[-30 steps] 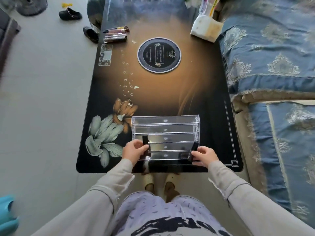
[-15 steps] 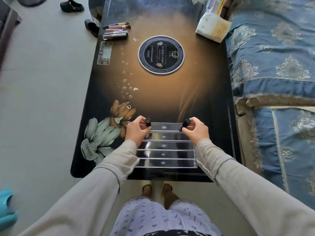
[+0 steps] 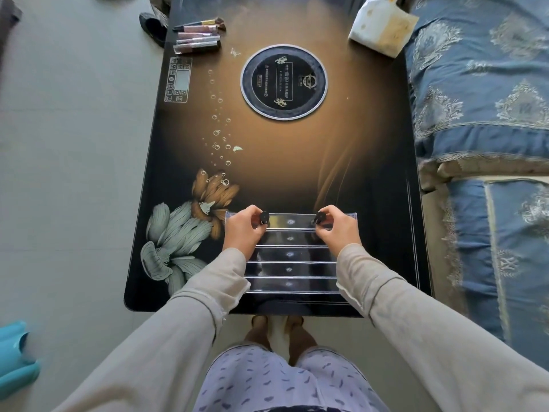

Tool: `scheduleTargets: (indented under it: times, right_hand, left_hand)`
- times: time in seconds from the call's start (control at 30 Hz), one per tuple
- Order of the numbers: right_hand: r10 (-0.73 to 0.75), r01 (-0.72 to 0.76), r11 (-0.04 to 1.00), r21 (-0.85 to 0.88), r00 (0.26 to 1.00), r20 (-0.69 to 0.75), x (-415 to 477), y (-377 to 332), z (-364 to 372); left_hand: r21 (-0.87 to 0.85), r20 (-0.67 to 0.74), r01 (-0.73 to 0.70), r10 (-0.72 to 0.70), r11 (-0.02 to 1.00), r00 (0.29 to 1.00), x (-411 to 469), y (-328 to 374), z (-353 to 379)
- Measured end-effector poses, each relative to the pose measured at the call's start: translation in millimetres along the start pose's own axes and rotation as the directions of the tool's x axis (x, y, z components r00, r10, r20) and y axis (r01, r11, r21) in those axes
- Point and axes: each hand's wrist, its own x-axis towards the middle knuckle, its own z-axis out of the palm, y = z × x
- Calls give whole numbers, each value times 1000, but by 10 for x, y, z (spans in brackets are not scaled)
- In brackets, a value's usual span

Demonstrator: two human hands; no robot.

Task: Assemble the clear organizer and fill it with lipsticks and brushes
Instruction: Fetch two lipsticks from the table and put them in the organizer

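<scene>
Right now the clear organizer (image 3: 292, 254) lies on the counter (image 3: 371, 173) at its near edge, straight toward me from the round black disc (image 3: 284, 81) set in the top, with its five long troughs running crosswise. My left hand (image 3: 241, 231) is over the trough closest to the disc, toward its left end. The fingers (image 3: 252, 212) are curled and pinch a small black tube (image 3: 263, 217) whose end points up at me. My right hand (image 3: 338, 231) mirrors it toward the right end of that same trough, thumb and fingers closed round a second black tube (image 3: 320, 217). I cannot tell whether either tube touches the trough floor. Left of the disc, at the far corner of the counter, the lipsticks and brushes (image 3: 197, 37) lie in a small bunch. Right of the disc, at the far edge, sits a white tissue pack (image 3: 381, 28). Farther right of the disc, beside the counter, is a blue patterned cover (image 3: 481, 84).
</scene>
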Motion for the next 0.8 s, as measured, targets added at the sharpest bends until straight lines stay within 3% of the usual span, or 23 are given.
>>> scheduleTargets:
  times: [0.8]
  right_hand:
    - [-58, 56, 986, -156, 998, -8, -36, 41, -15]
  left_hand:
    - [31, 31, -11, 10, 999, 999, 21, -20, 8]
